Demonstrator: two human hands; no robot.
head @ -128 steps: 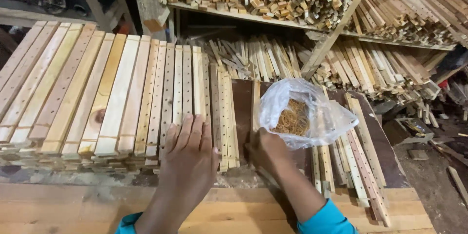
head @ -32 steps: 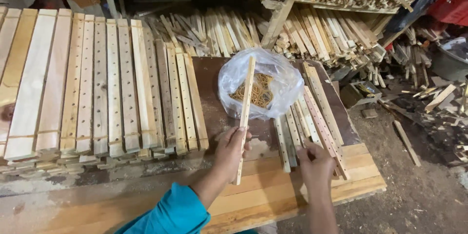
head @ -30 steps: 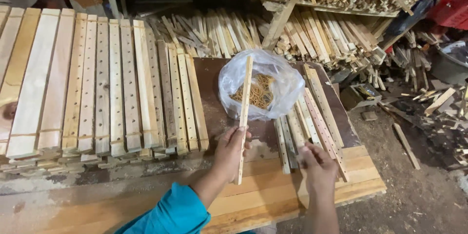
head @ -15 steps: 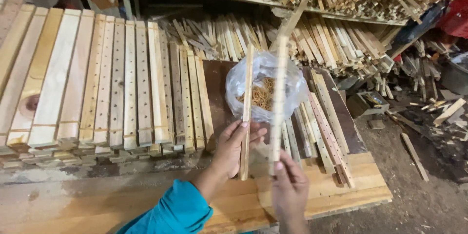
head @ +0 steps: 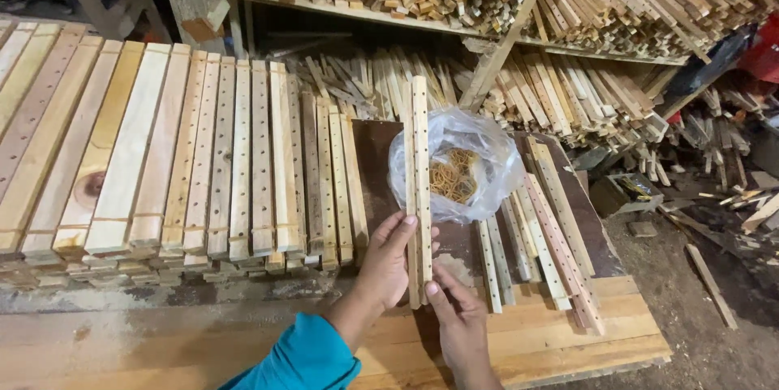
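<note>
At the far left, stacked slats [head: 162,155] are laid side by side on the counter [head: 203,341], their long axes running away from the person. Just right of them, two drilled strips [head: 418,187] are held together upright, long axis pointing away toward the shelf [head: 389,17]. The left hand [head: 385,264] is wrapped around their lower part, fingers [head: 399,232] clenched on the left edge. The right hand [head: 458,321] is set below, its fingers [head: 434,293] pressed against the strips' near end. A bag [head: 458,167] of rubber bands is seen just behind, and loose strips [head: 544,236] lie to the right.
</note>
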